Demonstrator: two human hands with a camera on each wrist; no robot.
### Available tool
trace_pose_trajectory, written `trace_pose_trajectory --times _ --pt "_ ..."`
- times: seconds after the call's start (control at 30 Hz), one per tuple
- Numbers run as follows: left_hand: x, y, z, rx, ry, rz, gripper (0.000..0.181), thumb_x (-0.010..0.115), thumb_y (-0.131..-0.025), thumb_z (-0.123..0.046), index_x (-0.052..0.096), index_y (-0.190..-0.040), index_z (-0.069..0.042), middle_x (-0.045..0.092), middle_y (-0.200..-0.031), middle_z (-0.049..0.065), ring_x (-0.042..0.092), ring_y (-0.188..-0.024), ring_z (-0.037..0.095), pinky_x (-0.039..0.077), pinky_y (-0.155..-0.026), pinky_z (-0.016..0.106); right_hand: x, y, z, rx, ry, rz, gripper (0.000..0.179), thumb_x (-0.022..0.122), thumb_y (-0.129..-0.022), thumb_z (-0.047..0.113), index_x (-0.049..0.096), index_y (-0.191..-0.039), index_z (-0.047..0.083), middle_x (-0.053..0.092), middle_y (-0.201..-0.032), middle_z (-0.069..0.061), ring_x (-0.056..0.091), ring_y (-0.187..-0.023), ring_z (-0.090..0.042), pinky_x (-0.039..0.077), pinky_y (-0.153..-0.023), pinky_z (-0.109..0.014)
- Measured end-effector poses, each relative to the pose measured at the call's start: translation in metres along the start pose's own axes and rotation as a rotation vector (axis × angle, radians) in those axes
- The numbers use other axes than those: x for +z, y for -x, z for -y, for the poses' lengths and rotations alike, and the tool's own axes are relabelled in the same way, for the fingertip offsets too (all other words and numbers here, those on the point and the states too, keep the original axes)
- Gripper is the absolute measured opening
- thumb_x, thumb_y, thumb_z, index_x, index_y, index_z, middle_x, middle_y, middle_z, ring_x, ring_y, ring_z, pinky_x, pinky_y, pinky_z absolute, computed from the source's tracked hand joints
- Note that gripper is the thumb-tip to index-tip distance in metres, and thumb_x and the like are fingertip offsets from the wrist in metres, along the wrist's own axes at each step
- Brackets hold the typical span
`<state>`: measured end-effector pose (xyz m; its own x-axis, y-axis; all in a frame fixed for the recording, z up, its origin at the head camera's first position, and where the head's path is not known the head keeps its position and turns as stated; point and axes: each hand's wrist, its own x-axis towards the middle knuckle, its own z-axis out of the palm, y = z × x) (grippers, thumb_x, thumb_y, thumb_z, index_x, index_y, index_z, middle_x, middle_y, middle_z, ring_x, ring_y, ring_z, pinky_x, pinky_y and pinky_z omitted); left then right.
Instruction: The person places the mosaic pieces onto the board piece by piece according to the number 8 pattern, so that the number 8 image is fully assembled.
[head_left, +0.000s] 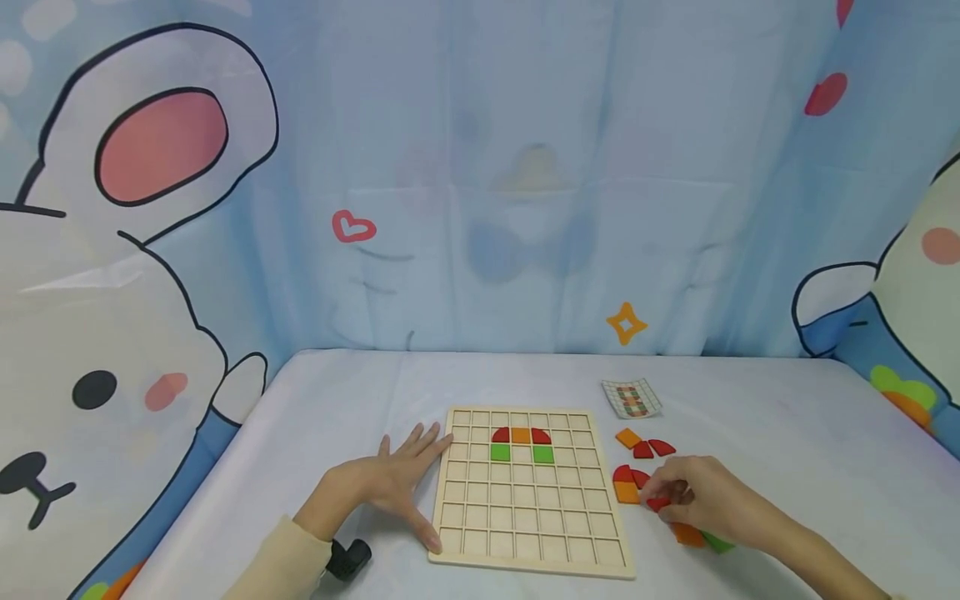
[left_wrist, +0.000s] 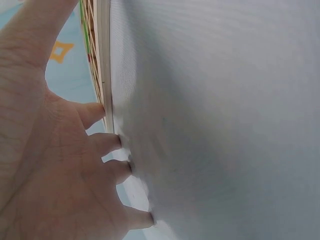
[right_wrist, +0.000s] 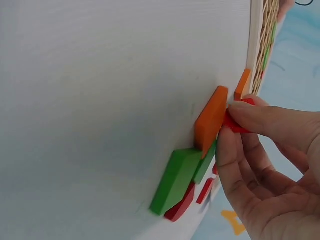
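A square wooden grid board (head_left: 525, 517) lies on the white table. In its upper rows sit two red quarter-round pieces, an orange square (head_left: 521, 435) between them, and two green squares (head_left: 500, 452) below. My left hand (head_left: 397, 479) is spread along the board's left edge, thumb and a fingertip touching it. To the right of the board, my right hand (head_left: 701, 500) pinches a red piece (right_wrist: 237, 122) between thumb and fingers, just above the loose pieces. In the right wrist view an orange block (right_wrist: 211, 120) and a green block (right_wrist: 175, 180) lie beside the fingertips.
Several loose red and orange pieces (head_left: 627, 493) lie between the board and my right hand. Farther back rests a small pattern card (head_left: 632, 399) with a printed grid. A cartoon-printed curtain (head_left: 525, 275) hangs behind the table.
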<state>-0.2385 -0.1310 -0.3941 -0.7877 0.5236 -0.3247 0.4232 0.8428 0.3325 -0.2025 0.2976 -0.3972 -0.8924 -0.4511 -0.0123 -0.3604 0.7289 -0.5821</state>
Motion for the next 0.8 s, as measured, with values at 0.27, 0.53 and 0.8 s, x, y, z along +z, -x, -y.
trace_pose_trajectory --times 0.27,0.53,0.8 --pt "-0.001 0.000 0.000 -0.004 0.003 0.001 0.135 0.095 -0.071 -0.054 0.011 -0.169 -0.016 0.002 -0.176 0.012 0.000 -0.162 0.032 0.002 -0.123 0.071 0.004 -0.016 0.024 -0.131 -0.005 -0.075 0.021 0.083 -0.083 -0.006 0.076 -0.093 0.011 0.070 -0.087 0.008 0.059 -0.076 -0.002 0.057 -0.068 -0.023" --pt "0.001 -0.001 0.002 -0.001 0.008 -0.001 0.134 0.095 -0.071 -0.054 0.011 -0.169 -0.018 0.001 -0.176 0.012 -0.001 -0.162 0.032 0.002 -0.123 0.071 0.021 -0.056 0.063 -0.238 -0.123 -0.080 0.016 0.082 -0.086 -0.004 0.082 -0.099 0.005 0.070 -0.091 0.005 0.064 -0.082 -0.005 0.060 -0.072 -0.022" --pt "0.000 -0.001 0.004 0.001 0.009 0.010 0.134 0.094 -0.072 -0.054 0.010 -0.170 -0.017 0.001 -0.176 0.012 -0.002 -0.162 0.032 0.001 -0.123 0.070 0.044 -0.096 0.085 -0.329 -0.170 -0.054 0.015 0.081 -0.088 -0.003 0.081 -0.101 0.003 0.072 -0.093 0.003 0.065 -0.084 -0.009 0.059 -0.075 -0.024"
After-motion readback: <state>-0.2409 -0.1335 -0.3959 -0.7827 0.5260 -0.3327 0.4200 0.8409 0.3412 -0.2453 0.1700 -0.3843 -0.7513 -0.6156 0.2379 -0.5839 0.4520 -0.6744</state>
